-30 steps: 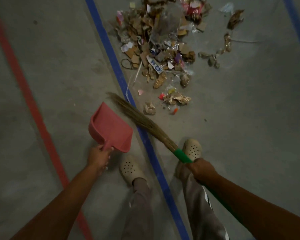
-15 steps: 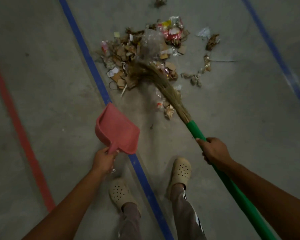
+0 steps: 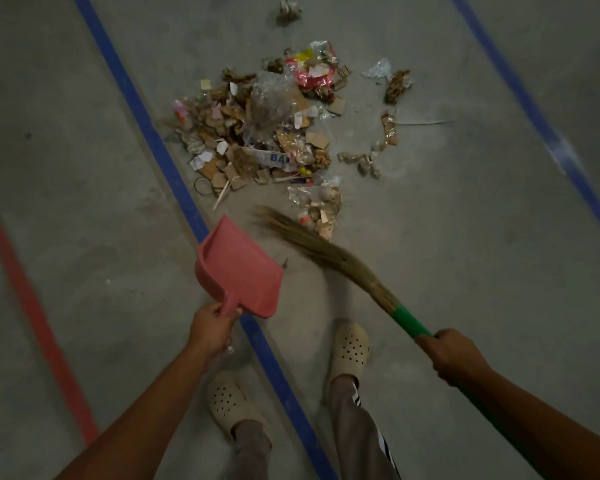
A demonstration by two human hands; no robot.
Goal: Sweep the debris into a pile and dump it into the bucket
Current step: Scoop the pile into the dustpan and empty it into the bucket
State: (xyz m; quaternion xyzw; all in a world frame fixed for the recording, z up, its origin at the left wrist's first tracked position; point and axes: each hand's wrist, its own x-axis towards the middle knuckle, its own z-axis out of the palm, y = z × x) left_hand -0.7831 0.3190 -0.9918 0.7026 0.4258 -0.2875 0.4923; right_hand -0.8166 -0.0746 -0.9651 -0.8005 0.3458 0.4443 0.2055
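A pile of debris [image 3: 257, 133], made of cardboard scraps, paper and plastic wrappers, lies on the concrete floor ahead of me. My left hand [image 3: 211, 329] grips the handle of a pink dustpan [image 3: 238, 268], held above the floor just short of the pile. My right hand [image 3: 454, 355] grips the green handle of a straw broom [image 3: 326, 252]. The broom's bristles lie low beside a small clump of scraps [image 3: 321, 209] at the pile's near edge. No bucket is in view.
Blue floor lines run diagonally at left [image 3: 174, 174] and right [image 3: 534, 109]; a red line [image 3: 32, 299] lies further left. Stray scraps lie right of the pile [image 3: 395, 84] and one far ahead [image 3: 288, 12]. My feet in beige clogs [image 3: 349, 348] straddle the left blue line.
The broom reached into the pile half a second ago and has since drawn back toward me, bristles now at the pile's near edge. The dustpan has hardly moved.
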